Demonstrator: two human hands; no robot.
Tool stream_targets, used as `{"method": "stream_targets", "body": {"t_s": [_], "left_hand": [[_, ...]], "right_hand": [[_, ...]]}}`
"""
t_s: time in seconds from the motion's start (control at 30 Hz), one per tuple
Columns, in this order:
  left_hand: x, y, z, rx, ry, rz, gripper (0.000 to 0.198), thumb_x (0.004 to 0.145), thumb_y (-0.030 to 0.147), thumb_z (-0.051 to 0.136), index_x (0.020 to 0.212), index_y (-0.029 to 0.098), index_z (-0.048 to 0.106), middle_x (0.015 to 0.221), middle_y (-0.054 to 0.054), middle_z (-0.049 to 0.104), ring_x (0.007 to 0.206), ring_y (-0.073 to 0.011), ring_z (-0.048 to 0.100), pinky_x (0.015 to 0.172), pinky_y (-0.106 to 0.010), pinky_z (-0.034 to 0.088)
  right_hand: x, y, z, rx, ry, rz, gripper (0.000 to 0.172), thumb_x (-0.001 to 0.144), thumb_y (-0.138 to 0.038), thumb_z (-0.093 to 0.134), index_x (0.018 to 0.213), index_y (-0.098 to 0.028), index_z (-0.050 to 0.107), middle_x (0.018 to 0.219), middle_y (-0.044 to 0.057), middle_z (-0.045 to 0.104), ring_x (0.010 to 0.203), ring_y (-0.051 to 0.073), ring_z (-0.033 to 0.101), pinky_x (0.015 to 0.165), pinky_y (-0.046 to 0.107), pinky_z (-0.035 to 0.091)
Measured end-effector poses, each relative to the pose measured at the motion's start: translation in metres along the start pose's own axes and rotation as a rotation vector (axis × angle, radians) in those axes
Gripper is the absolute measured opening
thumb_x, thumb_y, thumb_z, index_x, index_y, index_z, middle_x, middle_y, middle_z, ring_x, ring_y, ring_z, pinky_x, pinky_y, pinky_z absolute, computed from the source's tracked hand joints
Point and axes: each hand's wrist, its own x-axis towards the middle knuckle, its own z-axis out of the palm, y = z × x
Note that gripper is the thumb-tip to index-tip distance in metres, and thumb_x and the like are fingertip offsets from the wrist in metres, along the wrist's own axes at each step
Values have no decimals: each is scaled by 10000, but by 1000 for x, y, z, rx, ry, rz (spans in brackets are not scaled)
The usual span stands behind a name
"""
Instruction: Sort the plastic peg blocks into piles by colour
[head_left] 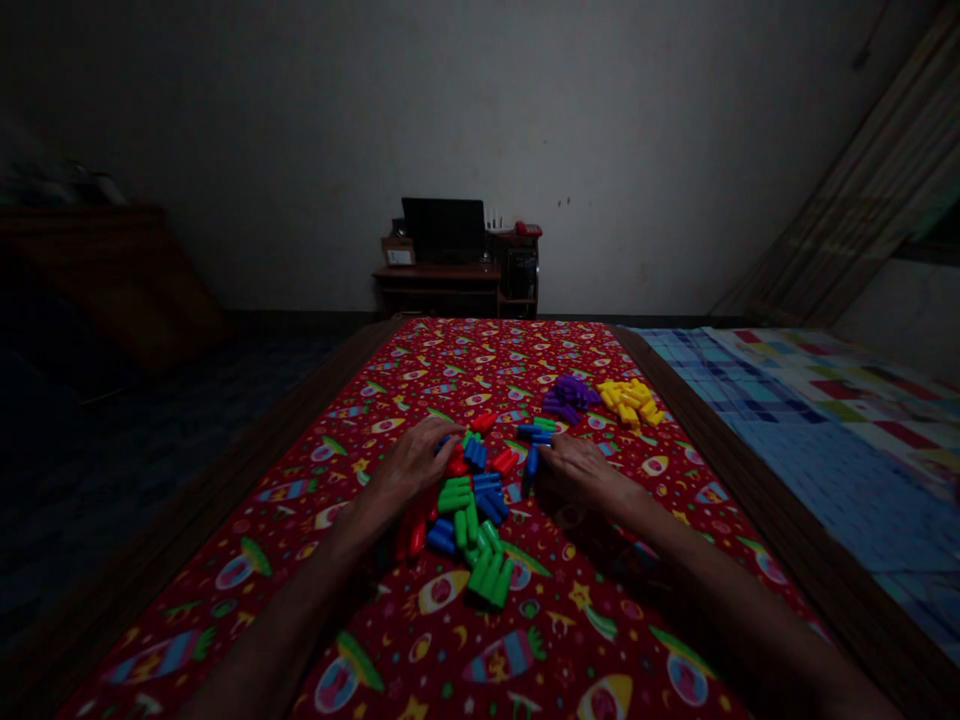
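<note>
My left hand (412, 458) is at the left edge of a mixed pile, its fingers curled down over red and blue pieces; what they grip is mostly hidden. The pile holds small plastic cylinders: green cylinders (491, 578), blue cylinders (491, 500) and red cylinders (505, 461). To the right of the pile, my right hand (581, 465) has its fingertips closed at a blue cylinder (532, 462). Just beyond those fingertips lie another blue cylinder (529, 432) and a green cylinder (544, 424).
Farther back on the right are a purple heap (571, 397) and a yellow heap (630, 402) of similar cylinders. All lie on a red patterned cloth (495, 350). A desk with a monitor (444, 230) stands against the wall. A checked blue covering (787, 430) lies at right.
</note>
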Motion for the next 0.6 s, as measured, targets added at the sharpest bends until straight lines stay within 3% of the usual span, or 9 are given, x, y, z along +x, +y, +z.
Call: {"method": "stream_targets", "body": {"t_s": [0.17,0.3,0.37,0.5,0.6], "left_hand": [[-2,-29,4,24,79,-68,332,870,322,404,950,183,695,988,-84,730,943,-218,667,908,-368,510],[-2,-37,7,-4,130,-115,335,846,323,414,939,183,704,979,-88,735,937,-229,672,901,-384,513],[0,-20,6,-71,105,-89,347,856,334,414,982,186,701,1009,-85,733,960,-227,668,904,-381,512],[-1,36,8,-287,-27,-37,403,851,397,498,1176,199,633,1187,-82,683,1066,-229,642,929,-360,504],[-4,62,13,-424,-96,-94,365,841,381,542,1149,213,644,1108,-58,718,978,-211,678,863,-322,534]], "right_hand": [[16,12,-34,21,-104,215,183,889,-216,474,885,-142,642,754,60,617,653,137,497,614,248,308],[23,17,-55,186,-139,199,191,894,-247,483,783,-152,605,628,-6,524,545,94,407,549,232,233],[25,13,-57,252,-142,173,215,905,-247,475,751,-150,590,603,-20,488,523,83,374,538,228,221],[29,-8,-54,375,-131,76,199,907,-224,480,764,-149,596,605,-23,481,517,79,357,530,222,228],[31,-24,-55,484,-170,-45,162,909,-204,481,825,-158,611,645,-11,525,534,84,386,543,216,262]]}}
